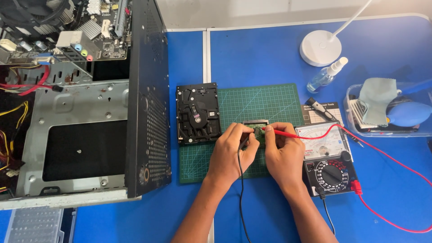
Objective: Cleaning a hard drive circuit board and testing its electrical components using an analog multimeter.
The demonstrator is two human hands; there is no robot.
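At frame centre we press two probes onto a small circuit board (257, 131) on the green cutting mat (270, 101): our left hand (231, 150) pinches the black probe (243, 143), our right hand (282, 150) grips the red probe (281, 132). We judge this a meter check in progress; steady tips and a glance at the analog multimeter (328, 157) come next. The blue surface (252, 58) also carries a hard drive (198, 112), an open computer case (90, 99) and a white lamp (320, 47).
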